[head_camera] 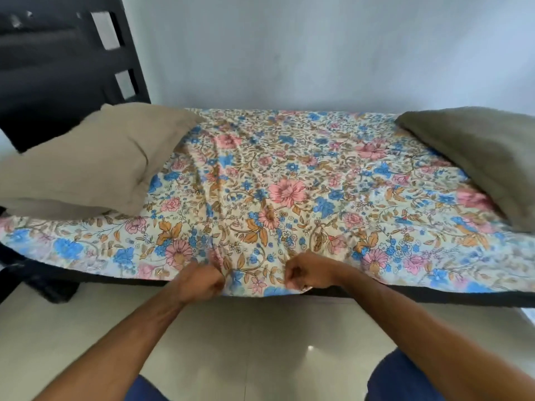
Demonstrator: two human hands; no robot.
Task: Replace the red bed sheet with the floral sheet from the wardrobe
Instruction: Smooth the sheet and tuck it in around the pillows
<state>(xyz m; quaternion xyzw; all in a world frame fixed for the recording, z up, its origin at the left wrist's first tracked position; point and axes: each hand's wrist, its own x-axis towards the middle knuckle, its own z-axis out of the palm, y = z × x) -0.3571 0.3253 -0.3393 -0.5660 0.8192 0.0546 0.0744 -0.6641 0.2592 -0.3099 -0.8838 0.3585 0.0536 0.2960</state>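
The floral sheet (289,180), cream with pink, blue and orange flowers, lies spread over the bed, with creases running from its middle toward the near edge. My left hand (202,280) grips the sheet's near edge, fingers curled round the fabric. My right hand (308,272) pinches the same edge a little to the right. Between the two hands the edge hangs slightly over the dark mattress side (434,296). No red sheet is in view.
A beige pillow (86,163) lies at the left end against the dark headboard (58,68). A folded olive-grey blanket (480,157) sits at the right end. The far side meets a pale wall (318,53). Tiled floor (260,342) lies below me.
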